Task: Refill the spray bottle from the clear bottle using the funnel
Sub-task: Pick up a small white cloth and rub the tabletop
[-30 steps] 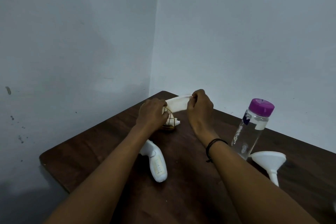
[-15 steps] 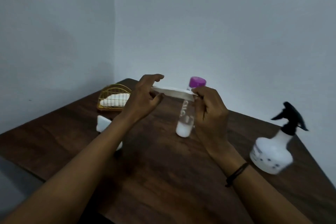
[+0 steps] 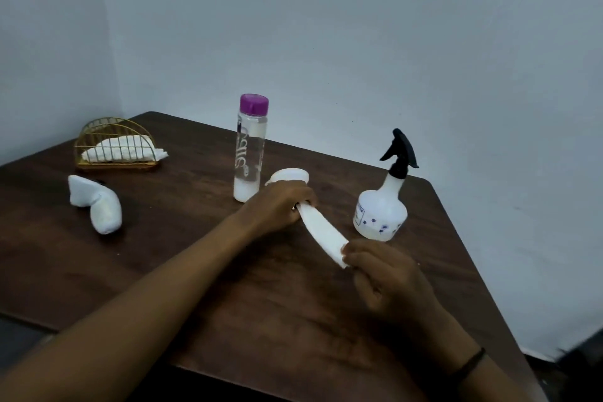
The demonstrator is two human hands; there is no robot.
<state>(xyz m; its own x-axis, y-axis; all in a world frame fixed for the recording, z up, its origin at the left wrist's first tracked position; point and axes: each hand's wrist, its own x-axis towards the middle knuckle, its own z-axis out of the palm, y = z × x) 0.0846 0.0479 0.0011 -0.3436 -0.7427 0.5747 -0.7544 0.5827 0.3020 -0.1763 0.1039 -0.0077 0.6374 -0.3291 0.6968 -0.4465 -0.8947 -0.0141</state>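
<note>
Plain room corner, bare pale walls (image 3: 359,26); dark wooden table (image 3: 182,238), gold wire napkin holder (image 3: 114,147)

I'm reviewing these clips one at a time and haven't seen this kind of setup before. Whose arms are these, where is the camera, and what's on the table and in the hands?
There is no machine here: a person wears one wide-angle camera on the head, looking forward and down, so the arms come in from the bottom edge. On the dark wooden table stand a clear bottle with a purple cap on and a white spray bottle with its black trigger top on. A white funnel shows partly behind the left hand. A gold wire holder with folded white napkins sits at the far left, near a white curved object I cannot identify. The left hand and right hand hold the two ends of a folded white napkin. No pouring has begun.
</note>
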